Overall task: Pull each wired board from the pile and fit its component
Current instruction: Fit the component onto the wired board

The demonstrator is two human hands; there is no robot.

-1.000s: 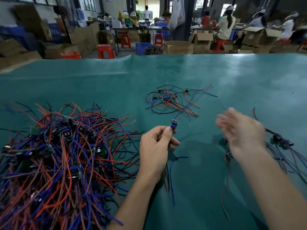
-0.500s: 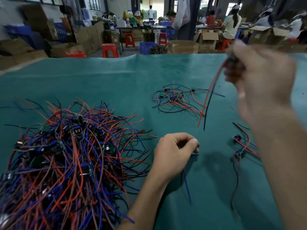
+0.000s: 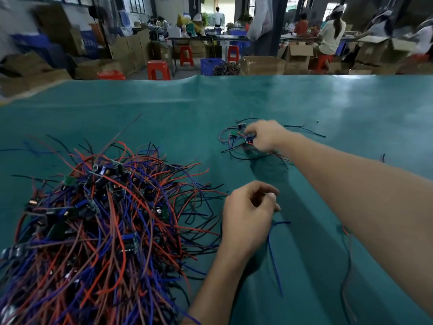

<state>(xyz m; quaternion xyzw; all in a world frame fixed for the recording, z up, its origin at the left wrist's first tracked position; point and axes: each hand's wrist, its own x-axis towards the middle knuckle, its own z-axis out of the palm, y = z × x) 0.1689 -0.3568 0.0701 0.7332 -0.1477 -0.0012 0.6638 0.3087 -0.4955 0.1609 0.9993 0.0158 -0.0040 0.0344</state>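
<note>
A big pile of wired boards (image 3: pixel 100 221), tangled in red, blue and black leads, covers the left of the green table (image 3: pixel 328 113). Just right of it, my left hand (image 3: pixel 249 214) is curled, thumb against fingertips. A blue wire (image 3: pixel 273 252) trails down from under it, and whatever is at its end is hidden inside the hand. Farther out, my right hand (image 3: pixel 266 137) reaches onto a small cluster of wired boards (image 3: pixel 234 137). Its fingertips pinch a small blue board (image 3: pixel 249 139) with red leads at the cluster's middle.
A loose red and dark lead (image 3: pixel 346 233) lies under my right forearm, and a short wire (image 3: pixel 383 158) farther right. Beyond the table's far edge are red stools (image 3: pixel 158 69), cardboard boxes (image 3: pixel 262 64) and seated people (image 3: pixel 331 36).
My right hand has come down from mid-air with its red and black leads onto the small far cluster. My left hand has stayed by the pile, still curled.
</note>
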